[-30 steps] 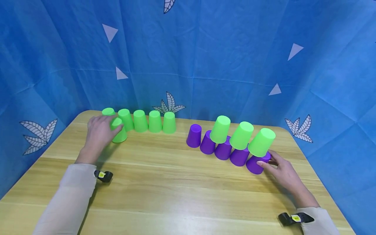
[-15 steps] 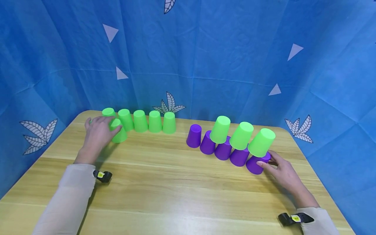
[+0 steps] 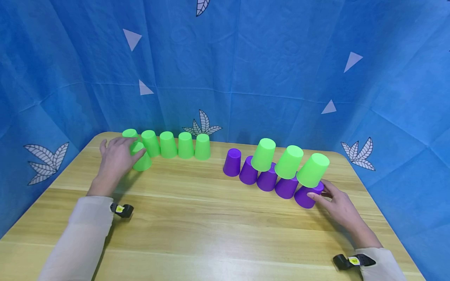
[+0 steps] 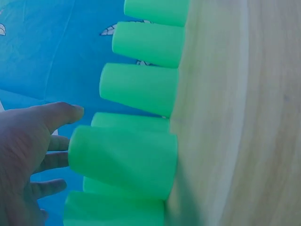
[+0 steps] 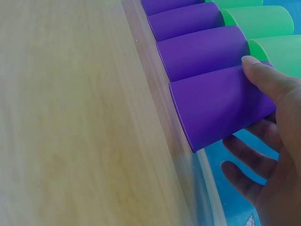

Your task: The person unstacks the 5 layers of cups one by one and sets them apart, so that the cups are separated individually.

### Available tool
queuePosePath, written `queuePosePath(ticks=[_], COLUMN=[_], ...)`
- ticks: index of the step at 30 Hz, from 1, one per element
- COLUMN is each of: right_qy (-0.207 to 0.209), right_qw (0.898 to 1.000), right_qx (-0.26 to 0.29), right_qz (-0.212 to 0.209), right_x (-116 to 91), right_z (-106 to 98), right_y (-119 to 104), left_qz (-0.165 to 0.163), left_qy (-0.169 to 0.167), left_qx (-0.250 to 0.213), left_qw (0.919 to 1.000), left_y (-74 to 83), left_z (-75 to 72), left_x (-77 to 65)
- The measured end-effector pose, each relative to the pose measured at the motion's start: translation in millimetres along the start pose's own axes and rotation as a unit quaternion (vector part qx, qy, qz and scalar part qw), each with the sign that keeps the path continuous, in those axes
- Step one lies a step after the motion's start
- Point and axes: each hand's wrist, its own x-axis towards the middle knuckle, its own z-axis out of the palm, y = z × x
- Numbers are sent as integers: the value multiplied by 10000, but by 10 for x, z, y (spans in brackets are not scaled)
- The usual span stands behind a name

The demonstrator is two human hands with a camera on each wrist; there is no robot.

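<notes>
My left hand [image 3: 117, 157] is at the top of an upside-down green cup [image 3: 142, 161], thumb and fingers apart. In the left wrist view its fingers are spread beside the top of that cup [image 4: 122, 162], without a visible grip. Another green cup [image 4: 113, 209] shows below it there, hidden by the hand in the head view. My right hand [image 3: 339, 207] holds the nearest purple cup [image 3: 304, 197] between thumb and fingers. That cup [image 5: 216, 108] stands upside down at the row's end. A green cup [image 3: 313, 170] rests above it, bridging it and its neighbour.
Several green cups [image 3: 168, 145] stand in a row at the back left. Several purple cups [image 3: 232, 163] form a slanting row at right, with two more green cups [image 3: 289, 162] on top. A blue cloth [image 3: 232, 70] hangs behind the wooden table [image 3: 218, 234].
My left hand has shifted slightly left, and the green cup beside its thumb has moved a little left too. My right hand and the stacked cups have stayed put.
</notes>
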Motion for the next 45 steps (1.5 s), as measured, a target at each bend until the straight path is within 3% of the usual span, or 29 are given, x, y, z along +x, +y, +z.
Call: queuePosePath(ticks=[14,22,31,45], right_qy=[-51,-80,-92,-106], right_qw=[10000,9999,9998,9998], right_qx=[39,62,44,96], right_qz=[37,83,187,161], right_x=[-11,-6,-16,-3], right_z=[-4,8,-5,4], right_y=[15,21,13,15], left_qz=[629,1090,1413,1972], left_qy=[149,366,-8,-700], left_qx=[-48,-551,-1011,-1169], left_qw=[9979,9918,9848,9708], left_y=[364,625,1034,1814], left_z=[-120,-110,-61,-23], left_x=[-8,-28,39,144])
